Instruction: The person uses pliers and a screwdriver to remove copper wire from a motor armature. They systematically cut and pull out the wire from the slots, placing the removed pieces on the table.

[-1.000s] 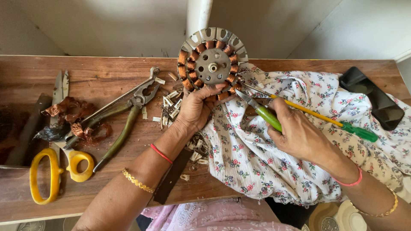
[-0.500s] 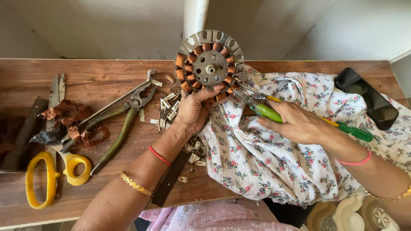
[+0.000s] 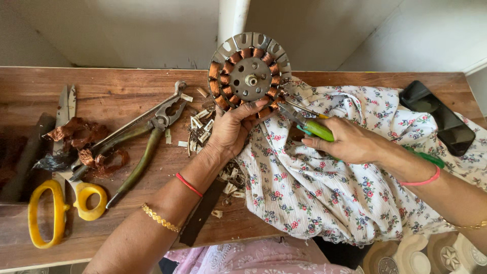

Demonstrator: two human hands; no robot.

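left hand [image 3: 231, 129]: gripping motor stator [image 3: 249, 76] at its lower edge; fingers [image 3: 256, 107] curled up over the rim, thumb side under. Closed on it, firm hold.
right hand [image 3: 350, 144]: wrapped shut around green-handled pliers [image 3: 309, 124]; fingers folded over the handles, wrist wearing a pink band.
pliers tip: thin metal nose reaching to the stator's lower right edge, touching or nearly touching the copper coils; exact contact too small to tell.
motor stator: round, tilted up on edge near the back of the wooden table [image 3: 127, 86], just in front of a white pipe [image 3: 233, 18]. Grey metal hub in the middle, ring of copper windings around it, slotted steel rim outside.
floral cloth [image 3: 324, 193]: spread over right half of the table, under the right hand and beside the stator.
black phone [image 3: 439, 122]: flat on the cloth, far right, well apart from both hands.
large pliers [image 3: 147, 132]: lying open on the table left of the left hand, dull green handles.
yellow-handled scissors [image 3: 58, 203]: far left, blades pointing to the back.
copper wire scraps [image 3: 76, 134]: tangled heap between scissors and large pliers.
small white chips [image 3: 200, 127]: scattered on the table just beside the left hand.
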